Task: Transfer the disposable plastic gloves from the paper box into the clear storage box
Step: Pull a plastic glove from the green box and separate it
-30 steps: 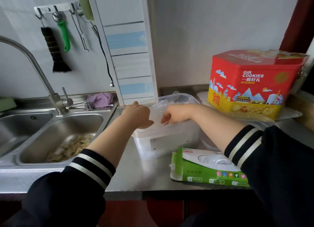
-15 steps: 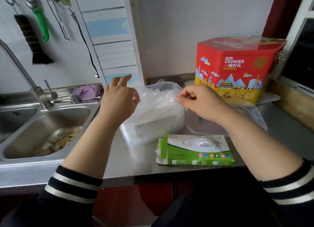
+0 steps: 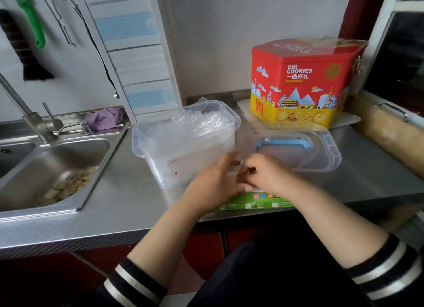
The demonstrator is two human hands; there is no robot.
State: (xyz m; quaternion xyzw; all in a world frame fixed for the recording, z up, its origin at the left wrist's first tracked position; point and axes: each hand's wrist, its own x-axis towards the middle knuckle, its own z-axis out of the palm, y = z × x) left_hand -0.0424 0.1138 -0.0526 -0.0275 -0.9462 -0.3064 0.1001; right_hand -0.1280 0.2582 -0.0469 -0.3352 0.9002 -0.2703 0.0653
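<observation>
**Listener:** Two hands are in the picture, then? Where are they?

**Describer:** Yes, both meet over a green paper box (image 3: 254, 202) at the front edge of the steel counter (image 3: 128, 199). The left hand (image 3: 214, 180) lies on the box with its fingers fairly straight and reaching forward. The right hand (image 3: 263, 174) has its fingers curled down into the top of the box. It looks like a pinch on something thin, but the hands hide the opening, so I cannot tell what it holds, if anything.

**Listener:** And the gloves?

**Describer:** A crumpled heap of clear plastic gloves (image 3: 197, 123) already fills the clear storage box (image 3: 183, 146), which stands just beyond the left hand and touches its fingertips. Whatever remains in the paper box is hidden beneath both hands.

**Listener:** How would they handle?

**Describer:** My judgement: almost weightless, limp film, slippery and clingy, likely to come out in a clump or trail behind. A fingertip pinch at the cuff or a fold suits them, with the other hand pinning the light box down so that it does not lift.

**Listener:** Anything else close by?

**Describer:** Just past the right hand lies a clear lid (image 3: 289, 150) with a blue handle. Farther back stands a red and yellow cookie tin (image 3: 302, 81). Well off to the left hand's side is a sink (image 3: 68, 169) with scraps in it.
</observation>
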